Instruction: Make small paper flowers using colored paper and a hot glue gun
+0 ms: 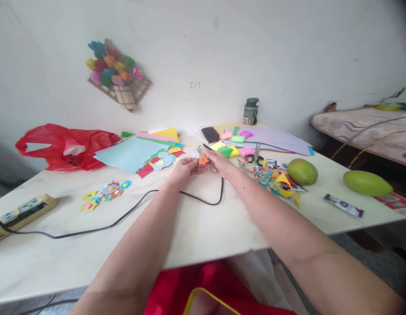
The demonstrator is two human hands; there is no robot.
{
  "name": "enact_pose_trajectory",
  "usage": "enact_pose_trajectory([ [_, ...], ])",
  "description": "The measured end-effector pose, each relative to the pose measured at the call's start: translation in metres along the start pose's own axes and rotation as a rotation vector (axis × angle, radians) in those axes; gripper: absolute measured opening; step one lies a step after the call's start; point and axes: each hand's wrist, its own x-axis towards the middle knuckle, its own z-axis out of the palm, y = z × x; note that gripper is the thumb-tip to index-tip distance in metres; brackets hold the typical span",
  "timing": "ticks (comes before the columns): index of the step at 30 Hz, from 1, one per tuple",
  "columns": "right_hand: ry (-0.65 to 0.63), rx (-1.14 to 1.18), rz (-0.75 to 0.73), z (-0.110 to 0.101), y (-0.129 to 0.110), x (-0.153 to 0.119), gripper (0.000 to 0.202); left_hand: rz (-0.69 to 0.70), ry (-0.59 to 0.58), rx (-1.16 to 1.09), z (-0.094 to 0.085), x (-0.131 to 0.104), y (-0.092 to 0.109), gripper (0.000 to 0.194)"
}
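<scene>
Near the middle of the table, my left hand is closed on a small orange paper flower with a green centre. Opposite it, my right hand has its fingers closed around a slim black tool, most of it hidden by the hand. A black cord runs up to that hand; whether it joins the tool I cannot tell. Left of my hands are finished-looking layered paper flowers and a cluster of cut paper shapes.
A power strip and red plastic bag are left; coloured sheets lie behind. To the right are a phone, clay packets, scissors, paper scraps, two green mangoes, a tube and a bottle.
</scene>
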Motion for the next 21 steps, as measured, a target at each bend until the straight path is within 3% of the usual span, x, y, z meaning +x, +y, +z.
enact_pose_trajectory([
  [5, -0.021, 0.053, 0.079, -0.0009, 0.0017, 0.0025, 0.033, -0.015, 0.001, 0.020, -0.0009, -0.0006, 0.0005, 0.030],
  [11, 0.033, 0.019, 0.019, 0.0022, 0.0010, 0.0014, 0.024, -0.014, 0.016, 0.021, -0.0013, 0.0001, -0.0001, 0.033],
  [21, -0.001, -0.090, -0.045, 0.0061, 0.0032, 0.0037, 0.021, -0.015, 0.113, 0.086, 0.0031, 0.0001, -0.0006, 0.030],
])
